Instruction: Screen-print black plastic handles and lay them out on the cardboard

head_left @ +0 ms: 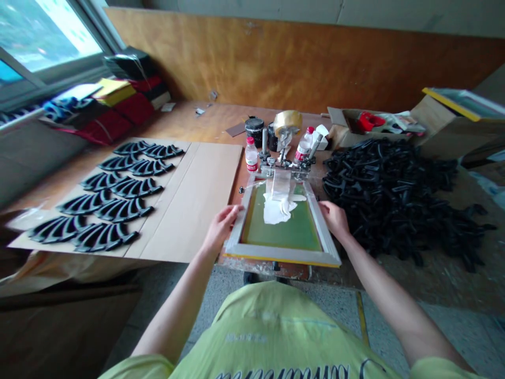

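A screen-printing frame [328, 243] with green mesh lies in front of me, hinged at its far end to a metal clamp [284, 167]. White ink and a clear squeegee [281, 202] sit on the mesh. My left hand [221, 226] is closed on the frame's left rail. My right hand [333, 219] is closed on the right rail. To the left, several black fin-shaped parts [103, 202] lie in two rows on a cardboard sheet [189, 210].
A big heap of black parts [394, 200] fills the right side. Two small bottles [251, 155], dark jars [254, 129] and a tape roll [288, 122] stand behind the clamp. Cardboard boxes [442, 123] are at back right, red and yellow stacked material [118, 105] at back left.
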`<move>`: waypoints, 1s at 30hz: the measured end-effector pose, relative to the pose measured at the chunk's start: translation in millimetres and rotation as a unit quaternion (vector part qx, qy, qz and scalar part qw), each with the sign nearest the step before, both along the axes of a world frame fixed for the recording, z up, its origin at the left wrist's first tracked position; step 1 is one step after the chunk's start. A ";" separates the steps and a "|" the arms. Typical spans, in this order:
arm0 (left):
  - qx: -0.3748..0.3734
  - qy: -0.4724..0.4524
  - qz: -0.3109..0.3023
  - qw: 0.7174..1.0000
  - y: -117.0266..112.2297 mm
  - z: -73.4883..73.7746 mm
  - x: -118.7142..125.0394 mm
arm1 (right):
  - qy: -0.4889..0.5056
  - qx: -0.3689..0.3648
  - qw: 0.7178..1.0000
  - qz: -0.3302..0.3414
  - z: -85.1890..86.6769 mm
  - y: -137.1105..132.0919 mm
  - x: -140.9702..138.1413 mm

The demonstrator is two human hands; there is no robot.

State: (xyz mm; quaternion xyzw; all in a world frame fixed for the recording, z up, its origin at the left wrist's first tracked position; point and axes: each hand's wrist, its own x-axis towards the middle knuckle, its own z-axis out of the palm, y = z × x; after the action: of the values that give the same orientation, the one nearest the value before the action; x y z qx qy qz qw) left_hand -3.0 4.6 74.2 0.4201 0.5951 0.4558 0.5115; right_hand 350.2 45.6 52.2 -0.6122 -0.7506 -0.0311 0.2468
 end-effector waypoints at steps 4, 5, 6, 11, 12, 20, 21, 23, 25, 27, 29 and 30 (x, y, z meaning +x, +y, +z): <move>-0.073 -0.025 -0.029 0.997 -19.4 -61.3 -2.5 | 0.084 0.002 0.995 0.056 14.5 32.6 -29.2; -0.072 -0.021 -0.025 0.997 -19.8 -73.6 -2.5 | 0.076 -0.004 0.993 0.086 15.8 38.2 -44.0; -0.069 -0.016 -0.024 0.997 -19.2 -84.0 -2.6 | 0.059 -0.017 0.992 0.111 16.4 42.7 -58.8; -0.054 0.005 -0.045 0.998 -13.8 -111.9 -4.7 | -0.036 -0.148 0.978 0.144 15.8 49.3 -102.2; -0.053 0.006 -0.047 0.997 -13.1 -114.4 -5.1 | -0.050 -0.166 0.974 0.143 16.1 48.3 -103.5; -0.052 0.041 -0.055 0.996 -10.3 -124.4 -7.0 | -0.139 -0.180 0.971 0.081 22.2 17.9 -101.5; -0.052 0.045 -0.055 0.996 -10.2 -124.7 -7.1 | -0.151 -0.187 0.968 0.076 22.2 12.8 -103.8; -0.052 0.048 -0.056 0.996 -10.3 -125.1 -7.3 | -0.162 -0.199 0.964 0.075 22.5 5.1 -109.4; -0.051 0.044 -0.056 0.996 -10.4 -125.4 -7.4 | -0.158 -0.218 0.961 0.070 23.8 2.7 -114.9; -0.050 0.043 -0.056 0.996 -10.4 -125.8 -7.4 | -0.149 -0.239 0.957 0.064 26.0 6.0 -119.1; -0.049 0.042 -0.058 0.996 -10.4 -125.9 -7.6 | -0.138 -0.243 0.958 0.062 27.5 13.1 -121.5; -0.048 0.041 -0.057 0.996 -10.3 -125.6 -7.7 | -0.132 -0.233 0.961 0.065 27.3 17.2 -122.2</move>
State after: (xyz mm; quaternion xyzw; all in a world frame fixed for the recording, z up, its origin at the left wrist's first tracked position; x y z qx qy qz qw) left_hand -10.7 -5.7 -51.4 0.4466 0.6121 0.3788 0.5314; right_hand 227.9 62.8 79.5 -0.5928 -0.8014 0.0799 -0.0027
